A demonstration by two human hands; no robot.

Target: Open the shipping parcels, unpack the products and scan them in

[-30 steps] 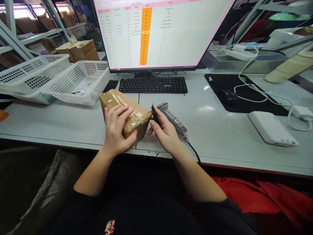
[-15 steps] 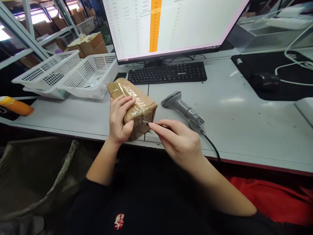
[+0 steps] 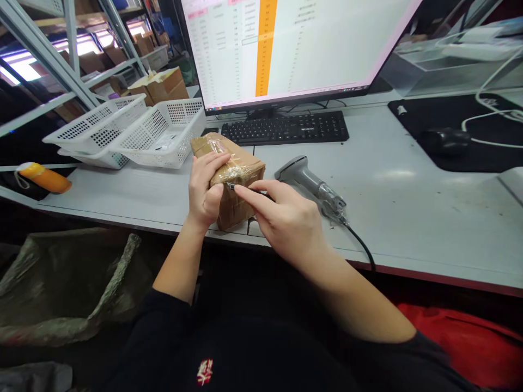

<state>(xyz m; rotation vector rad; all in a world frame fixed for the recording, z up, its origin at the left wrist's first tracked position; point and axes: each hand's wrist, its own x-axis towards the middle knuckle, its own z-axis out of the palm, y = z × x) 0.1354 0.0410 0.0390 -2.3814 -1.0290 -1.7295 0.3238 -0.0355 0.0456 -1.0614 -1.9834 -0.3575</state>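
Note:
A brown cardboard parcel (image 3: 241, 163) wrapped in clear tape stands at the front edge of the grey desk (image 3: 388, 201). My left hand (image 3: 206, 190) is closed round its near left side, fingers lying over the taped top. My right hand (image 3: 286, 220) pinches a thin dark cutter (image 3: 241, 188) whose tip rests on the parcel's near top edge. A grey barcode scanner (image 3: 310, 185) lies just right of the parcel, its black cable running off the desk edge.
Two white perforated baskets (image 3: 134, 128) sit at the left, with a black keyboard (image 3: 286, 128) and a large monitor (image 3: 294, 43) behind the parcel. A mouse (image 3: 443, 141) rests on a black mat at right. A grey-green sack (image 3: 69, 288) hangs open below the desk.
My right hand has brought the cutter from beside the parcel's lower right up to its near top edge. The left hand stays clasped on the parcel. The view has shifted slightly.

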